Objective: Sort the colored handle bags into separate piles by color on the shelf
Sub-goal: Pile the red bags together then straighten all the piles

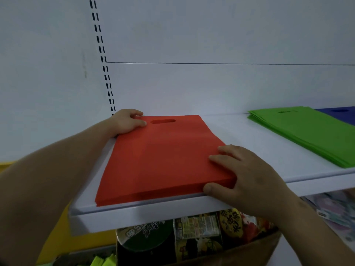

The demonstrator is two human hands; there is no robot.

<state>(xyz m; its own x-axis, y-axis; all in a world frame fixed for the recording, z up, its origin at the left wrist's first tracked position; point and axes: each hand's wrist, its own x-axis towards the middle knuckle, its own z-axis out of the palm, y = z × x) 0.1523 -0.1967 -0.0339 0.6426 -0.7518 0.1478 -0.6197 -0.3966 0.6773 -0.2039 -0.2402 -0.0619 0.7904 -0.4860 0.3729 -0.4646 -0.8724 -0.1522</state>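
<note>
Nearest the lens, the left forearm (48, 179) is stretched from the lower left corner up toward the white shelf (249, 135). Behind it, a slotted upright (101, 54) is set into the pale back panel (211, 35). The left hand (127, 121) is placed at the far left corner of the stack of red bags (163, 156). Its fingers are curled over that corner so that the stack is gripped there, and its thumb is hidden. An oval handle cutout (162, 121) is seen just beside those fingertips, near the far edge of the top bag. The red stack is laid flat on the left part of the shelf, with its near edge close to the shelf's front lip. Under the shelf, a cardboard box (249, 252) filled with printed packets is partly seen. The right hand (244, 175) is laid on the near right corner of the red stack. Its fingers (221, 158) are spread almost straight on the top bag, and its thumb (210, 189) is pressed against the stack's near edge, so nothing is clasped. Well apart to the right, a stack of green bags (311, 131) is laid flat on the same shelf. Beside it, at the picture's right edge, a pile of blue bags (340, 113) is only partly seen.
</note>
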